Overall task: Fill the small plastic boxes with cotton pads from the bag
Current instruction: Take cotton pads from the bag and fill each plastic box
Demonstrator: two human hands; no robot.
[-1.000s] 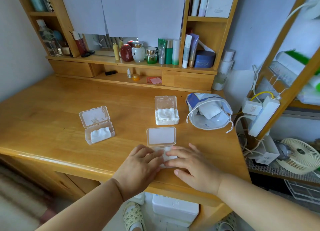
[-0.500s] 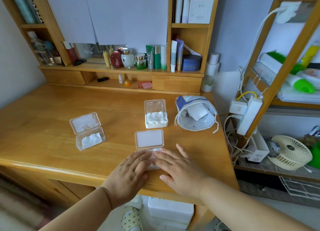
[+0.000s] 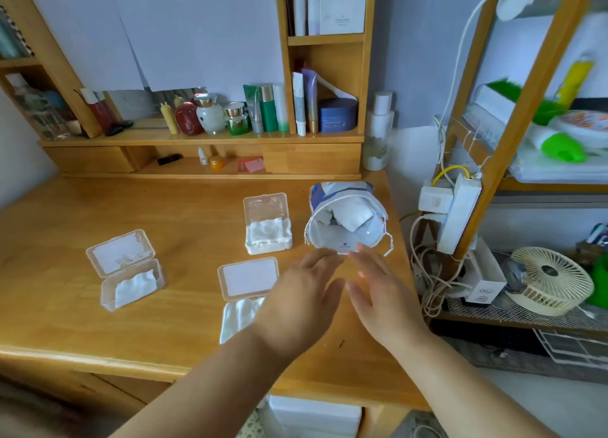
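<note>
A: Just before the bag [image 3: 345, 222], both hands, left [image 3: 301, 301] and right [image 3: 383, 297], hover with empty, released grip.
B: Reaching for pads; near box [image 3: 241, 312] beside it needs more.

3 clear boxes [image 3: 268, 223] w/ lids open, pads [image 3: 135, 288] inside, white bag [image 3: 345, 220] open at right

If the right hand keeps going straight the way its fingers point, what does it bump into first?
Most likely the bag of cotton pads. The right hand is open, its fingers pointing at the bag's open mouth with nothing in between. They already look close to the rim, though depth is hard to judge.
</note>
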